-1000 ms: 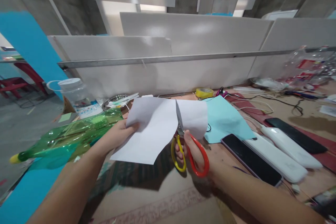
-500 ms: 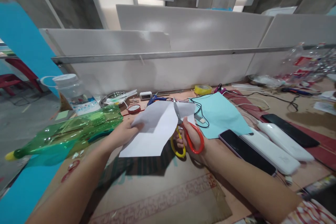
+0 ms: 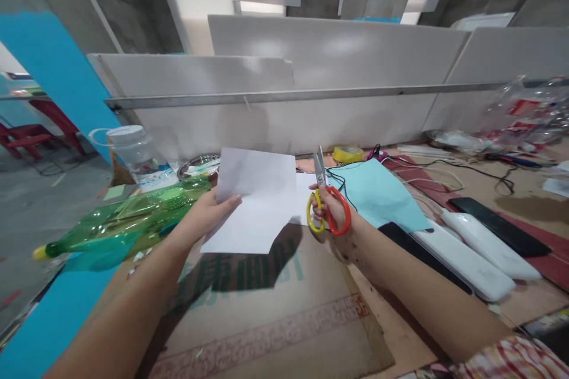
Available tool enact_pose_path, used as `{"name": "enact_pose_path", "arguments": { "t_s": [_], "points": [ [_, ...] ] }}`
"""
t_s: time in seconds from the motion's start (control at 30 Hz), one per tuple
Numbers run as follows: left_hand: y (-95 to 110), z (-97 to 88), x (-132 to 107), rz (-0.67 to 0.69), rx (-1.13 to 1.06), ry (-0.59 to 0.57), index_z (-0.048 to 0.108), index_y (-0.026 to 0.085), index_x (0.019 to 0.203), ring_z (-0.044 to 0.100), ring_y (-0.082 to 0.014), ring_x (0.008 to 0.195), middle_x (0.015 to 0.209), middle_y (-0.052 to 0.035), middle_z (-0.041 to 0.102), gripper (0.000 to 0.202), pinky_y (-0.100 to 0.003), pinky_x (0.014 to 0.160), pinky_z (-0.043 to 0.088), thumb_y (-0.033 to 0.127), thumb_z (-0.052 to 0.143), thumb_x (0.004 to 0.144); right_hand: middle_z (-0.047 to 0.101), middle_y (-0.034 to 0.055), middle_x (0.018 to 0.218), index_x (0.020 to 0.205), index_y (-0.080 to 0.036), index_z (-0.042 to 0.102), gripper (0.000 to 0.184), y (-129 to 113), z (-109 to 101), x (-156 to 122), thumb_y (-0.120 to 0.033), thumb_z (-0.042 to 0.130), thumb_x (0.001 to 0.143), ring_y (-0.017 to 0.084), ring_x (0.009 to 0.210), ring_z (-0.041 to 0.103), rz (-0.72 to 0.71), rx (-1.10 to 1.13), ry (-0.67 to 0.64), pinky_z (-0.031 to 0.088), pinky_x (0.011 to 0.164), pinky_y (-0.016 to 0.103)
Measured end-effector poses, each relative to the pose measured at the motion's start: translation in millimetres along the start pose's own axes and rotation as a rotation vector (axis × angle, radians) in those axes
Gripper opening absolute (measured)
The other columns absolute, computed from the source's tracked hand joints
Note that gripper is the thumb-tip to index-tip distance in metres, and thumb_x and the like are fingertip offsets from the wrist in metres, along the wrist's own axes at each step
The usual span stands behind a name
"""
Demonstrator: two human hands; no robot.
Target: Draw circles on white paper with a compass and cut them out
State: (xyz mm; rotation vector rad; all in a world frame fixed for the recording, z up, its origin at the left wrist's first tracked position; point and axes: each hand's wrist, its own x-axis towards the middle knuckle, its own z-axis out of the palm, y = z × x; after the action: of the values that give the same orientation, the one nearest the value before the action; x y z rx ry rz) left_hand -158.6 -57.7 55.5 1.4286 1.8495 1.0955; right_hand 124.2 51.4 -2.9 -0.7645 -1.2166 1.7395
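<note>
My left hand (image 3: 216,213) grips a white sheet of paper (image 3: 258,195) at its left edge, thumb on top, and holds it above the cardboard. The sheet's lower right corner has a curved cut-out. My right hand (image 3: 331,207) holds scissors (image 3: 319,172) with one red and one yellow handle loop. Their blades point up and away, almost closed, to the right of the sheet and apart from it. Another piece of white paper (image 3: 304,198) lies between the sheet and the scissors. Behind my right hand is a light blue sheet (image 3: 382,195).
Printed cardboard (image 3: 275,320) covers the table in front of me. At left lie a cut green plastic bottle (image 3: 133,213) and a clear jar (image 3: 137,157). Yellow tape (image 3: 347,154) sits at the back. Phones and white power banks (image 3: 462,260) lie at right, near cables.
The scissors have come away from the paper's right edge, and their blades have drawn together. The sheet has been raised and tilted more upright. The view has shifted slightly.
</note>
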Motion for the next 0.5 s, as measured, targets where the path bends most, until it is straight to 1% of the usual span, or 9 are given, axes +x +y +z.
{"name": "enact_pose_path", "arguments": {
  "t_s": [0.1,0.17,0.2,0.27,0.37,0.43,0.5],
  "points": [
    [9.7,-4.6,-7.8,-0.008,-0.056,-0.064,0.072,0.016,0.100,0.072,-0.0246,0.077,0.091,-0.0079,0.079,0.045,-0.032,0.066,0.057,0.052,0.074,0.073,0.060,-0.0052,0.075,0.111,-0.024,0.054,0.059,-16.1,8.7,-9.7,-0.062,0.080,0.074,0.012,0.060,0.056,-0.076,-0.090,-0.027,0.048,0.055,0.025],
    [13.8,-7.4,-11.8,-0.009,-0.103,-0.107,0.074,0.018,0.098,0.071,-0.0226,0.071,0.085,-0.0060,0.078,0.040,-0.030,0.062,0.056,0.049,0.076,0.073,0.063,-0.0040,0.079,0.110,-0.024,0.057,0.053,-25.7,18.0,-12.6,-0.050,0.085,0.074,0.015,0.069,0.061,-0.119,-0.140,-0.053,0.052,0.063,0.029],
    [14.9,-9.5,-13.1,-0.011,-0.120,-0.122,0.074,0.018,0.096,0.071,-0.0220,0.069,0.083,-0.0055,0.078,0.039,-0.029,0.060,0.055,0.049,0.077,0.073,0.064,-0.0032,0.081,0.109,-0.023,0.058,0.048,-30.7,23.1,-13.0,-0.042,0.085,0.074,0.016,0.073,0.062,-0.141,-0.171,-0.076,0.053,0.067,0.030],
    [15.4,-16.4,-14.4,-0.005,-0.135,-0.112,0.076,0.019,0.092,0.071,-0.0215,0.069,0.082,-0.0051,0.078,0.037,-0.027,0.059,0.054,0.052,0.077,0.075,0.067,-0.0007,0.086,0.108,-0.022,0.060,0.038,-41.9,33.1,-12.8,-0.032,0.081,0.078,0.019,0.079,0.064,-0.196,-0.254,-0.122,0.053,0.074,0.033],
    [14.1,-30.3,-15.3,0.049,-0.182,-0.075,0.077,0.019,0.086,0.073,-0.0230,0.077,0.087,-0.0068,0.079,0.042,-0.027,0.064,0.055,0.060,0.076,0.076,0.069,0.0015,0.091,0.111,-0.022,0.059,0.030,-60.2,45.8,-12.7,-0.027,0.071,0.084,0.022,0.084,0.066,-0.292,-0.385,-0.146,0.052,0.076,0.035],
    [13.9,-36.8,-17.2,0.089,-0.248,-0.067,0.078,0.018,0.087,0.074,-0.0254,0.084,0.093,-0.0086,0.080,0.045,-0.028,0.069,0.057,0.062,0.077,0.074,0.068,0.0010,0.093,0.115,-0.023,0.058,0.033,-69.5,53.0,-13.6,-0.026,0.070,0.084,0.022,0.084,0.065,-0.346,-0.430,-0.126,0.052,0.075,0.035],
    [14.8,-37.5,-20.2,0.106,-0.299,-0.061,0.078,0.019,0.094,0.075,-0.0281,0.092,0.101,-0.0099,0.080,0.045,-0.032,0.076,0.059,0.058,0.080,0.073,0.067,-0.0001,0.094,0.119,-0.025,0.056,0.038,-74.1,59.7,-15.3,-0.025,0.070,0.084,0.021,0.084,0.065,-0.383,-0.450,-0.113,0.051,0.075,0.034]
  ]
}}
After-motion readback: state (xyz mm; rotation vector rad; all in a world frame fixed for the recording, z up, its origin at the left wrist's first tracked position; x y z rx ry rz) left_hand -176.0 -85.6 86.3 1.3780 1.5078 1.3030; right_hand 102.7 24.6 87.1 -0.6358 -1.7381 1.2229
